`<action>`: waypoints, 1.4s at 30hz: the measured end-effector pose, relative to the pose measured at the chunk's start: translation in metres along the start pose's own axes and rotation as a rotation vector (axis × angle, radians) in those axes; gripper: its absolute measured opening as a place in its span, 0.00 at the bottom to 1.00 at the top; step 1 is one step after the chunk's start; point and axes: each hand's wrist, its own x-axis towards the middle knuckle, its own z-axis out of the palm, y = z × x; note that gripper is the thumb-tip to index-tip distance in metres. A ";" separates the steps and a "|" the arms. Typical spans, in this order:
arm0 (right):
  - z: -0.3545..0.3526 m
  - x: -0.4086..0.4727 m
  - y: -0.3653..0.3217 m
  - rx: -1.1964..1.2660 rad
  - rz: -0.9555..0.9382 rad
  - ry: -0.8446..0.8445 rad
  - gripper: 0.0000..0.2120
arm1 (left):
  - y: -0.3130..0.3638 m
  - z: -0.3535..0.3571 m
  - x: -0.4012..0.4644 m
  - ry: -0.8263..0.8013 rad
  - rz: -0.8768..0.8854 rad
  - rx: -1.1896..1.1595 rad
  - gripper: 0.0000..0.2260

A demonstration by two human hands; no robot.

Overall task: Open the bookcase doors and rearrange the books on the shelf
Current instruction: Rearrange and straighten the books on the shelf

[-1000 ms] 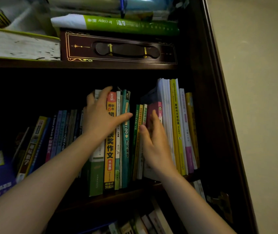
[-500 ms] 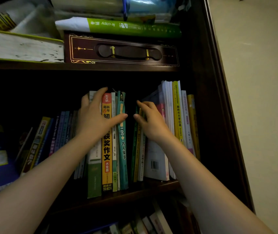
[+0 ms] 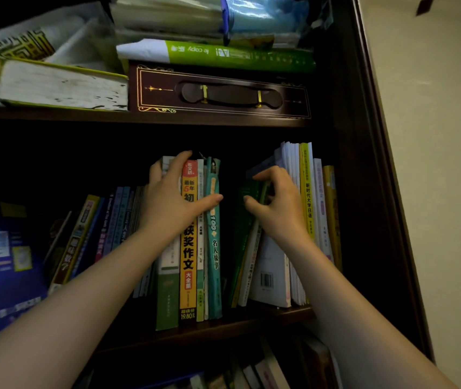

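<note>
On shelf (image 3: 223, 329), green books (image 3: 244, 220) pinched by right hand (image 3: 278, 206)

A dim wooden bookcase (image 3: 344, 113) is seen from the head camera. On the middle shelf (image 3: 209, 331), a cluster of upright books, among them an orange-spined book (image 3: 188, 265) and a teal book (image 3: 214, 248), is steadied by the left hand (image 3: 173, 202), fingers spread. A leaning dark green book (image 3: 242, 234) is pinched at its top by the right hand (image 3: 278, 204). A dark gap is left between both groups.
</note>
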 end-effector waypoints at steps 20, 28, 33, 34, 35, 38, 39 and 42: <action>-0.006 0.001 -0.003 -0.044 0.006 -0.109 0.18 | -0.002 0.002 0.000 0.010 0.004 0.007 0.38; -0.034 -0.035 -0.008 0.273 0.119 0.169 0.13 | 0.000 0.003 -0.001 0.006 -0.008 0.004 0.38; -0.033 -0.047 -0.013 0.451 0.193 0.153 0.17 | 0.007 0.010 0.000 -0.016 -0.012 0.011 0.38; -0.030 -0.047 -0.016 0.429 0.188 0.162 0.19 | 0.008 0.011 0.000 -0.018 -0.010 0.012 0.38; -0.028 -0.047 -0.017 0.407 0.186 0.178 0.20 | 0.009 0.011 0.000 -0.018 -0.005 0.013 0.38; -0.024 -0.046 -0.021 0.415 0.203 0.246 0.24 | 0.011 0.010 -0.002 -0.035 0.002 0.007 0.39; -0.024 -0.045 -0.022 0.418 0.219 0.264 0.24 | 0.013 0.009 -0.003 -0.052 -0.004 0.004 0.40; -0.021 -0.045 -0.026 0.478 0.304 0.252 0.28 | 0.016 0.007 -0.007 -0.127 -0.012 -0.012 0.42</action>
